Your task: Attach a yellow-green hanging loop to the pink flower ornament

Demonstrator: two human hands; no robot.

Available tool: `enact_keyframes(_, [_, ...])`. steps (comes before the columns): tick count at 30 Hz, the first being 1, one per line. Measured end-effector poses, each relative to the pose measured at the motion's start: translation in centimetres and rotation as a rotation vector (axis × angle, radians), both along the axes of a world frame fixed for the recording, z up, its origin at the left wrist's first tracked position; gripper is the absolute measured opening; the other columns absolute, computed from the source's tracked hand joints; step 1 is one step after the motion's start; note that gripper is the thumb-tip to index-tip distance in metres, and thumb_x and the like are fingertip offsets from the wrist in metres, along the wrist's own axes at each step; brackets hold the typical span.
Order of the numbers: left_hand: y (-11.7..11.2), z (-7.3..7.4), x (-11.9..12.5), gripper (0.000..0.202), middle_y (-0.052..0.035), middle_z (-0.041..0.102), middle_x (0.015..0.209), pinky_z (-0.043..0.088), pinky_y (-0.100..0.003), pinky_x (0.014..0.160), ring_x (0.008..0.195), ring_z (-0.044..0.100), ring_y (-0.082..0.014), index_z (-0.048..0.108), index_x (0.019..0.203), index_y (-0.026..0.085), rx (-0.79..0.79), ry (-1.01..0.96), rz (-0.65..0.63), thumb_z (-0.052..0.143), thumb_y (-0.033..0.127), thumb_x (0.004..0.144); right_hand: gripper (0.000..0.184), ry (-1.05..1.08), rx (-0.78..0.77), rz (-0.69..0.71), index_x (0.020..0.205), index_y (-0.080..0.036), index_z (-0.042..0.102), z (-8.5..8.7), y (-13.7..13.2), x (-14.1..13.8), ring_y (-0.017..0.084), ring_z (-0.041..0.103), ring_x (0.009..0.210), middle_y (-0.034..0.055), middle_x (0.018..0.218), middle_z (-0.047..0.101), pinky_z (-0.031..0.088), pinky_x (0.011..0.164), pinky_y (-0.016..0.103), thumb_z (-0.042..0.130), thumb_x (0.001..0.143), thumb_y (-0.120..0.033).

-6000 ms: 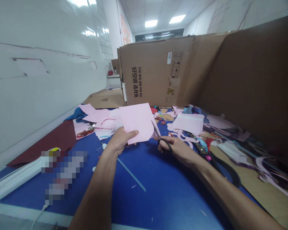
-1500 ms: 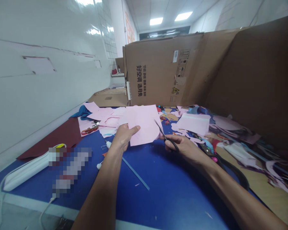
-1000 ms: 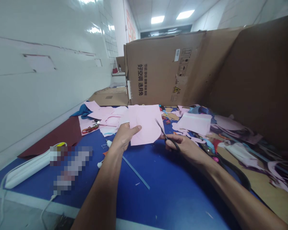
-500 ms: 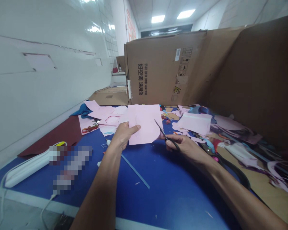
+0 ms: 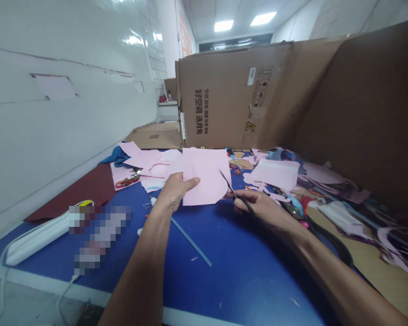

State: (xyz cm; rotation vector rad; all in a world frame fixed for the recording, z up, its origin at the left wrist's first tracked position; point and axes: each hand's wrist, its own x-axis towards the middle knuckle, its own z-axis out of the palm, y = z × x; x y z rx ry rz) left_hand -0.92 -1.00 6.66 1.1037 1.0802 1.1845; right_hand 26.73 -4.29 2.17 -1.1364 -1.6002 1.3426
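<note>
A white tiled wall (image 5: 54,136) runs along the left side, and corrugated cardboard panels (image 5: 231,95) stand upright along the far and right sides. The blue tabletop (image 5: 245,290) extends between them. A tan cardboard sheet (image 5: 347,240) lies on the right of the tabletop, and a dark red sheet (image 5: 85,194) lies on the left. Near left, a flat white object (image 5: 37,240) with a white cord (image 5: 66,290) lies beside a pixelated area.

The pink paper sheet (image 5: 204,181) is held above the tabletop at centre, with a rounded lower right edge. The left hand (image 5: 175,192) grips its lower left part, thumb on top. The right hand (image 5: 258,208) is closed on the black finger loops of the scissors (image 5: 234,192), just right of the sheet. The slim blades point far and stand at the sheet's right edge.

Pink paper offcuts (image 5: 146,160) and a blue cloth (image 5: 115,156) lie far left. A second pink sheet (image 5: 275,174) lies far right, and large black-handled shears (image 5: 326,244) lie near the right forearm. A thin pale blue strip (image 5: 190,242) lies on the tabletop below the left hand.
</note>
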Motion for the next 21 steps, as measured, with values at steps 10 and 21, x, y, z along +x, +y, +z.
enact_keyframes(10, [0.02, 0.10, -0.15, 0.020, -0.0146, 0.085, 0.095, 0.063, -0.038, 0.079, 0.086, 0.079, -0.0275, 0.082, 0.093, 0.015, 0.010, 0.003, -0.002, 0.086, 0.022, 0.074, 0.052, -0.036, 0.029, 0.020, 0.120, -0.022, 0.084, 0.18, -0.05, 0.15, 0.018, 0.056, 0.077, 0.0014, 0.082, 0.069, 0.043, 0.077, 0.032, 0.084, 0.084, -0.060])
enact_keyframes(21, [0.05, 0.10, -0.47, 0.022, -0.0146, 0.085, 0.097, 0.063, -0.041, 0.082, 0.088, 0.080, -0.0288, 0.083, 0.098, 0.015, -0.008, -0.004, -0.007, 0.086, 0.018, 0.076, 0.044, -0.070, 0.035, 0.046, 0.110, -0.021, 0.084, 0.92, -0.45, 0.08, 0.018, 0.052, 0.077, 0.0003, 0.081, 0.065, 0.040, 0.076, 0.032, 0.082, 0.086, -0.058])
